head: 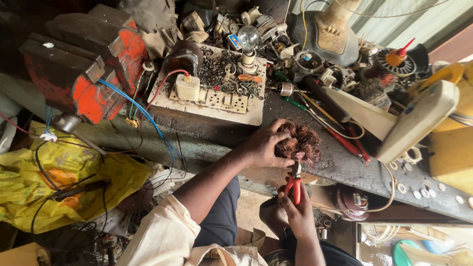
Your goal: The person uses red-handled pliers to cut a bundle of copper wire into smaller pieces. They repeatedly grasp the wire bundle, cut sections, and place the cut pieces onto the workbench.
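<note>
My left hand (263, 146) grips a tangled bundle of copper winding wire (301, 142) resting on the dark workbench (212, 135). My right hand (297, 213) holds red-handled pliers (294, 183) from below. The jaws of the pliers point up and touch the lower edge of the copper bundle, just right of my left thumb.
A red bench vise (81, 74) stands at the left. A white switchboard (217, 91) with a bulb (248, 39), screws and a plug sits behind the copper. Tools, wires and a cream fan blade (419, 120) crowd the right. A yellow bag (54, 182) lies below left.
</note>
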